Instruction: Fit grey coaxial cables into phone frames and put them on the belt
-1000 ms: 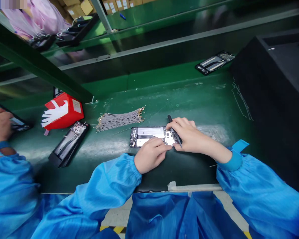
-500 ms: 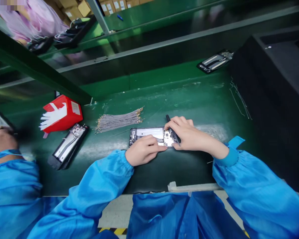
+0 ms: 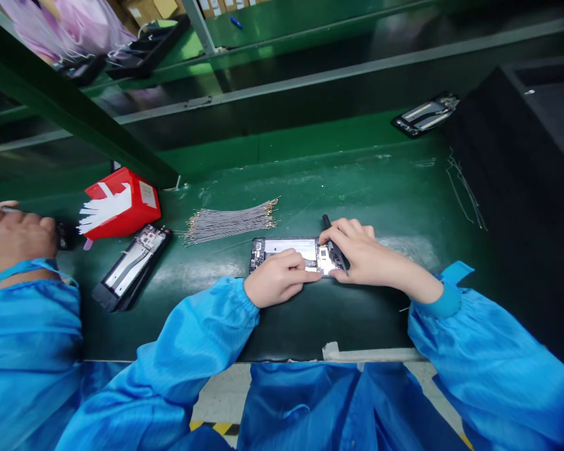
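Note:
An opened phone (image 3: 289, 245) lies flat on the green bench, its metal frame and white-shielded circuit board showing. My left hand (image 3: 275, 280) rests over its near edge, fingers curled and the index finger stretched along the board's lower side, holding the phone. In my right hand (image 3: 364, 255) is a slim black stick-like tool (image 3: 333, 233) with a thin tip. It slants across the board end of the phone, and my right fingertips touch that end. Whatever the tip touches is too small to make out. Just behind the phone lies a bundle of thin grey cables (image 3: 232, 222) with gold ends.
Left of the cables are a stack of opened phones (image 3: 131, 269) and a red box (image 3: 143, 210) of white strips. A co-worker's hand (image 3: 21, 235) is at far left. Another opened phone (image 3: 425, 116) and a large black box (image 3: 512, 207) stand right, near loose wires (image 3: 465, 188).
The view has shifted slightly, so the bench things appear a bit further right. My hands keep almost the same pose on the phone. The co-worker's hand has moved up and right.

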A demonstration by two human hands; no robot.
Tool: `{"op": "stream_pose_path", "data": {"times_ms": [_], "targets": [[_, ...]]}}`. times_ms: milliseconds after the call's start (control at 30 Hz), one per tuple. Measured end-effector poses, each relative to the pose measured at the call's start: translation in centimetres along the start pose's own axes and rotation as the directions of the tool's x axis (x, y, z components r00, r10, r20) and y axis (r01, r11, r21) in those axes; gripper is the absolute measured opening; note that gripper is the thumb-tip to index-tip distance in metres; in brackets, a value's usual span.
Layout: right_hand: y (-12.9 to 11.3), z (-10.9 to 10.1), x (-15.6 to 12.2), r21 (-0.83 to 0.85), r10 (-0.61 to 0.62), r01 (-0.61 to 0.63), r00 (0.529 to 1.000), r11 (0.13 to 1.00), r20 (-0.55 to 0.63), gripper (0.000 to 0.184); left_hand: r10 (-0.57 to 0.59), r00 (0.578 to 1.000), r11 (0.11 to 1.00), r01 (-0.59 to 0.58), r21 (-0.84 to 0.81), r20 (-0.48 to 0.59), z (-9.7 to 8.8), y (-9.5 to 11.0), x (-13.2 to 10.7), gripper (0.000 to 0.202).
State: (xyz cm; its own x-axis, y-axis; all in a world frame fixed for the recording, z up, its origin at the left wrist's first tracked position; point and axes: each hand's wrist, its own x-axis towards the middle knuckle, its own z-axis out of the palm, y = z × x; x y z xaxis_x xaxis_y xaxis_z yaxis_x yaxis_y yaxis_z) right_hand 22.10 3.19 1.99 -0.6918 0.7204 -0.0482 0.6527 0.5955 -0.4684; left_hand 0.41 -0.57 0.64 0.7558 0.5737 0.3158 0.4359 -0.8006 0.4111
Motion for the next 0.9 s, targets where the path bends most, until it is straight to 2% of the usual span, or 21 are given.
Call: {"op": "stream_pose_path", "data": {"times_ms": [600,900], "targets": [[0.08,0.1,-0.02,0.011,0.018,-0.018,1.0,1.0,0.004,0.04,-0.006,1.0,0.999,0.005,-0.047,-0.009,-0.02,0.09,-0.01,0.028],[-0.38,0.03,0.25,-0.049,0.033,-0.032,0.999,0.998,0.017,0.038,0.01,0.999,1.0,-0.01,-0.002,0.044,0.25,-0.08,-0.06,0.028]]}}
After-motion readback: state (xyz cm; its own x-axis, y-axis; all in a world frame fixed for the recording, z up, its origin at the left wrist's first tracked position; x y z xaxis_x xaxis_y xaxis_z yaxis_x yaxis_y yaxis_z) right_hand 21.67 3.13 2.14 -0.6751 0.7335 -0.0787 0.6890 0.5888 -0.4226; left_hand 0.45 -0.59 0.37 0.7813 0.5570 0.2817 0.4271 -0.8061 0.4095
